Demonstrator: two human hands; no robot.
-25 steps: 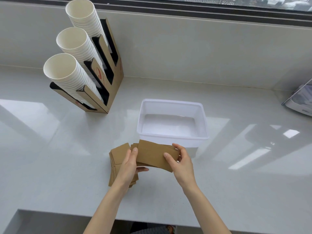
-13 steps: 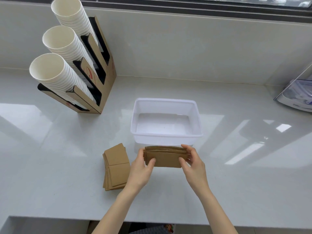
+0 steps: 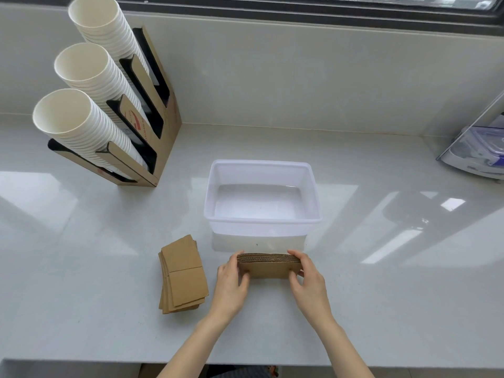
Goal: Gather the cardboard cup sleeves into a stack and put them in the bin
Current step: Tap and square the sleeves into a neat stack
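Note:
A bundle of brown cardboard cup sleeves stands on edge on the counter, just in front of the white plastic bin. My left hand grips its left end and my right hand grips its right end. A second pile of cup sleeves lies flat on the counter to the left of my left hand, slightly fanned. The bin has nothing in it.
A cardboard cup dispenser with three slanted rows of white paper cups stands at the back left. A clear plastic container sits at the right edge. The counter's front edge runs below my forearms.
Both hands lifted a bundle of sleeves off the pile, carried it right and turned it upright on its edge before the bin. The flat pile stayed behind.

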